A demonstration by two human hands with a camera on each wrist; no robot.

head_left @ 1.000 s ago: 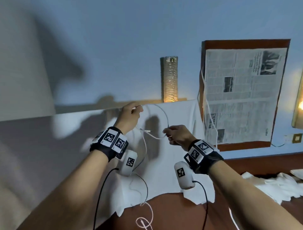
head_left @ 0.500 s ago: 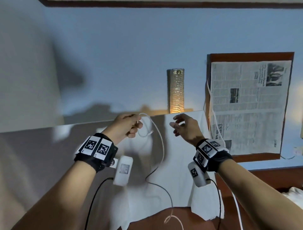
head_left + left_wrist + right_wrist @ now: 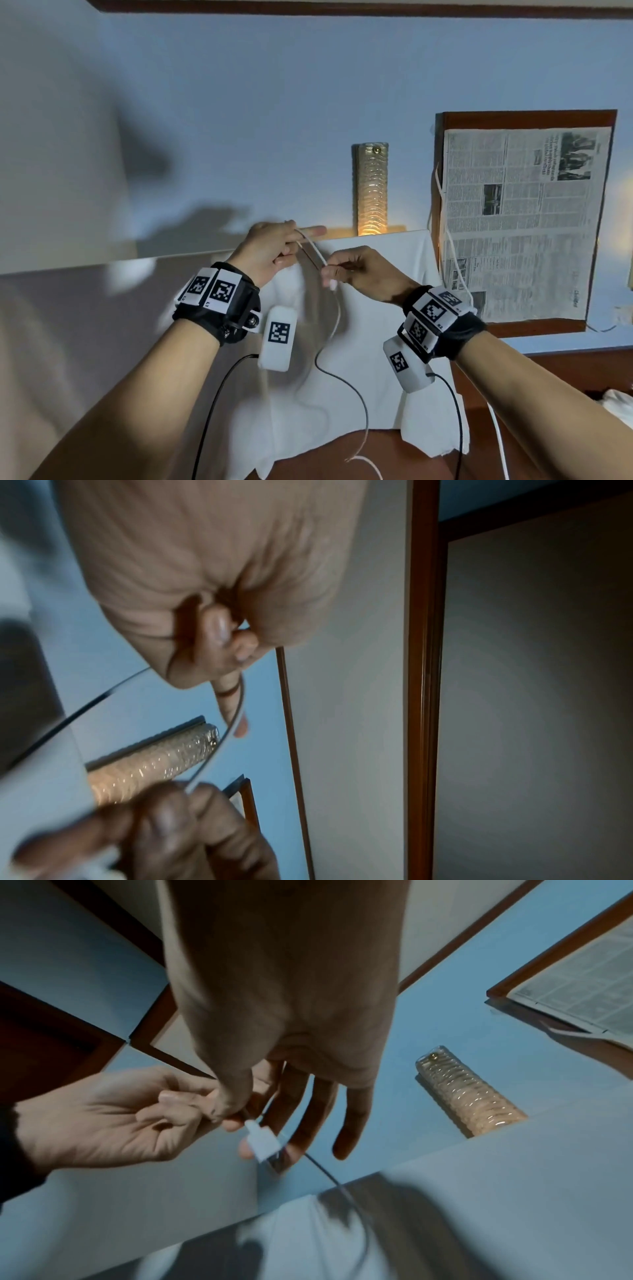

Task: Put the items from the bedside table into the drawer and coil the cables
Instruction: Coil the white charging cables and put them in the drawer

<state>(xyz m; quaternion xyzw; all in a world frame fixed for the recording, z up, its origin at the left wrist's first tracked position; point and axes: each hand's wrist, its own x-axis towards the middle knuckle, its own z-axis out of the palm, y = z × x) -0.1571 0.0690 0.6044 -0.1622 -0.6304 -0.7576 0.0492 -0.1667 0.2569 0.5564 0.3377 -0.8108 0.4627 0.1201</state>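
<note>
A thin white cable (image 3: 337,318) hangs in front of me, its lower part trailing down over the white cloth. My left hand (image 3: 294,246) holds its upper part, with fingers curled and one finger stretched out. The cable (image 3: 219,746) curves round that finger in the left wrist view. My right hand (image 3: 330,274) sits just right of the left one and pinches the cable near its end. Its thumb and forefinger hold it right above the white plug (image 3: 261,1144), and its other fingers hang straight.
A white cloth (image 3: 383,359) hangs below my hands. A lit ribbed wall lamp (image 3: 370,192) is behind them. To the right, a newspaper (image 3: 524,222) lies on a brown wooden surface (image 3: 534,329), with a second white cable (image 3: 448,246) along its left edge. Black wrist-camera leads hang from both wrists.
My right hand, open and off the cable half a second ago, has moved left and taken hold of it near the plug. My left hand now has one finger stretched out.
</note>
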